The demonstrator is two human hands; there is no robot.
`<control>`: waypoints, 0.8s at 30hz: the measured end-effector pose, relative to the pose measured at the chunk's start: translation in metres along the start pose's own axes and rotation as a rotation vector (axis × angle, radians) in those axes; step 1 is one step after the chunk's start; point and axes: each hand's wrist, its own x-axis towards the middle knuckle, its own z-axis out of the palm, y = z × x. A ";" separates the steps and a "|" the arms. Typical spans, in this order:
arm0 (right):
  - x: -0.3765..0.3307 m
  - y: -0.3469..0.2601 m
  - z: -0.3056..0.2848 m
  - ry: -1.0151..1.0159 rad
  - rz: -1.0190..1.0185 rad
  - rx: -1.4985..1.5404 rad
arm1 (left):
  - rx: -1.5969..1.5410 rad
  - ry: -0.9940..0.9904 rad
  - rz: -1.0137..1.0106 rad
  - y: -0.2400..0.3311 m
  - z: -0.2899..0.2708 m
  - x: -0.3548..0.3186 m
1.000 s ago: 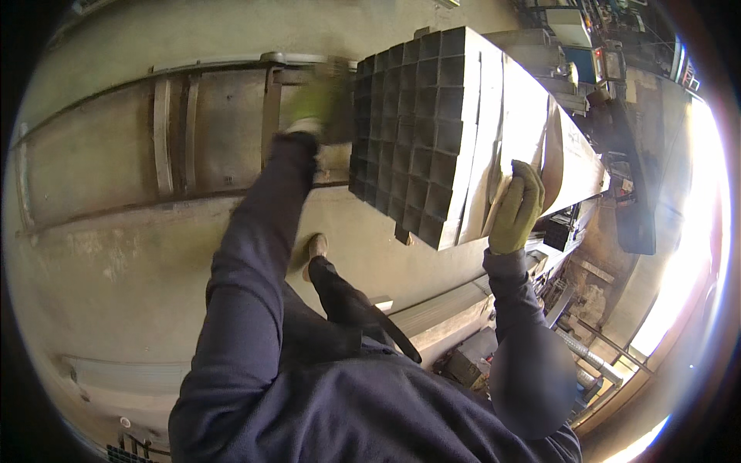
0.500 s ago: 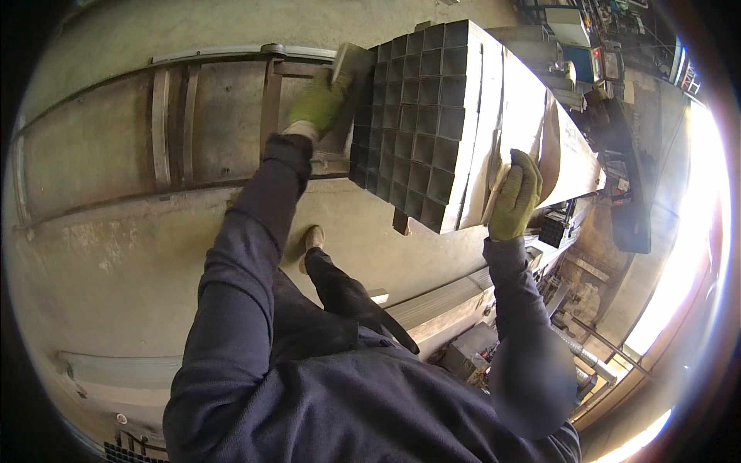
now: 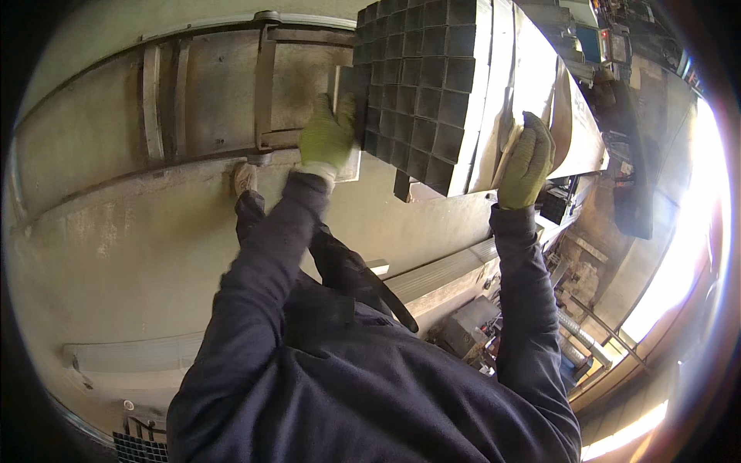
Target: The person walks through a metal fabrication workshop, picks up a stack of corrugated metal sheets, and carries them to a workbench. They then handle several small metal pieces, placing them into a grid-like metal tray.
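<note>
A bundle of square steel tubes (image 3: 421, 85) shows its open ends as a dark grid at the top centre. Its right side is covered by a pale wrap (image 3: 532, 69). My left hand (image 3: 328, 139), in a green glove, grips a tube end at the bundle's lower left edge. My right hand (image 3: 527, 158), also in a green glove, is closed on the wrapped right side, fingers pointing up. Both dark blue sleeves reach up from my body at the bottom.
A long steel frame (image 3: 208, 92) lies on the concrete floor (image 3: 116, 255) to the left. My shoe (image 3: 245, 179) is below it. Pale metal profiles (image 3: 440, 274) and a grey box (image 3: 467, 328) lie under the bundle. Machinery (image 3: 625, 177) stands at the right, a grating (image 3: 139, 449) at bottom left.
The bundle has risen in the view. My left hand has slid from the bundle's upper left corner down to its lower left edge. My right hand stays on the right side.
</note>
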 end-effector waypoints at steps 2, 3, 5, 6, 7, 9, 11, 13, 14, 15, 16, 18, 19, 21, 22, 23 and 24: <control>-0.001 0.001 0.000 0.011 -0.001 0.019 | 0.241 -0.054 0.108 0.006 0.002 -0.003; 0.000 0.002 0.000 0.024 -0.038 0.015 | 0.280 0.002 0.054 0.007 0.001 -0.002; 0.001 0.003 0.000 0.015 -0.048 0.000 | 0.348 0.054 0.017 0.007 0.003 -0.009; 0.001 0.003 0.000 0.015 -0.063 -0.038 | 0.978 -0.144 0.237 0.004 0.000 -0.013; 0.001 0.003 0.000 0.021 -0.077 -0.028 | 0.829 -0.176 0.225 0.003 0.006 -0.021; 0.003 0.004 0.001 0.028 -0.087 -0.010 | 0.610 -0.133 0.114 -0.005 0.010 -0.035; 0.004 0.004 0.001 0.033 -0.128 -0.062 | 0.418 -0.055 0.047 -0.015 0.010 -0.043; 0.004 0.005 0.001 0.034 -0.105 -0.003 | 0.241 -0.061 0.062 -0.026 0.006 -0.043; 0.005 0.005 0.001 0.029 -0.120 -0.047 | 0.258 0.037 0.153 -0.030 0.005 -0.040; 0.003 0.005 0.001 0.025 -0.109 -0.056 | 0.288 0.134 0.210 -0.036 0.002 -0.040; 0.003 0.005 0.001 0.033 -0.103 -0.055 | 0.322 0.224 0.303 -0.040 0.002 -0.040; 0.002 0.005 0.001 0.034 -0.150 -0.111 | 0.373 0.141 0.058 -0.048 0.004 -0.049; 0.001 0.005 0.001 0.026 -0.142 -0.083 | 0.389 -0.004 0.014 -0.051 0.004 -0.054; 0.001 0.005 0.001 0.033 -0.107 -0.033 | 0.261 0.011 0.016 -0.056 0.010 -0.069; 0.002 0.005 0.001 0.036 -0.059 -0.018 | 0.255 -0.043 0.075 -0.060 0.006 -0.073; 0.003 0.005 0.002 0.047 -0.166 -0.096 | 0.319 0.003 0.017 -0.062 0.005 -0.074; 0.003 0.005 0.002 0.052 -0.231 -0.179 | 0.382 0.002 -0.030 -0.064 0.003 -0.074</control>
